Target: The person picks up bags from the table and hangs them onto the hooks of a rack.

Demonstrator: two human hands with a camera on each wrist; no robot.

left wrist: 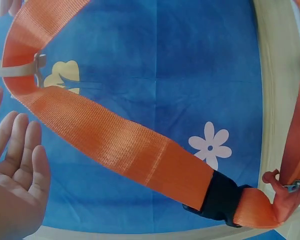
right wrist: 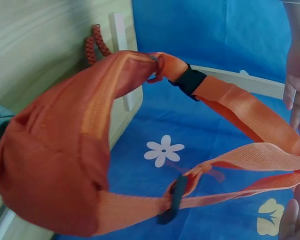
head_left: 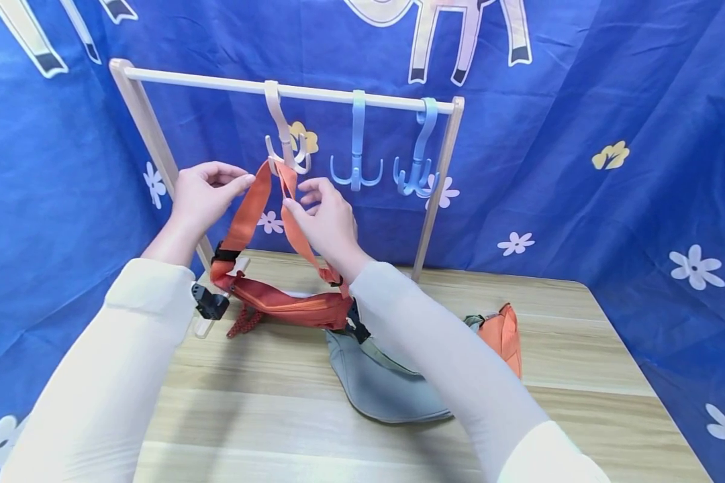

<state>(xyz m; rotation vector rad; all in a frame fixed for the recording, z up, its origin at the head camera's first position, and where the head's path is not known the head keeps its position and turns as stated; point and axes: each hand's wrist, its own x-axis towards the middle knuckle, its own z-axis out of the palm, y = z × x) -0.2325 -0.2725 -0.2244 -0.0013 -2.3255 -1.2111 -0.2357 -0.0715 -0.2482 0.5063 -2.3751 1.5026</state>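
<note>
A red-orange sling bag [head_left: 296,308] hangs by its orange strap [left wrist: 105,132], which loops over the beige multi-prong hook [head_left: 288,155]. My left hand [head_left: 208,194] is beside the strap's left side; in the left wrist view its fingers [left wrist: 22,150] are relaxed and apart from the webbing. At the strap's right side is my right hand [head_left: 329,218], thumb against the webbing and fingers loosely bent away from it. In the right wrist view the bag's body [right wrist: 55,150] and black buckle [right wrist: 190,82] show, with the right hand only partly in frame.
Two blue hooks [head_left: 356,144] hang farther right on the rack's wooden bar [head_left: 217,81]. A grey-green bag [head_left: 387,389] lies on the wooden table [head_left: 580,349] under my right forearm, beside another orange bag [head_left: 503,339]. Blue patterned cloth [head_left: 550,168] hangs behind.
</note>
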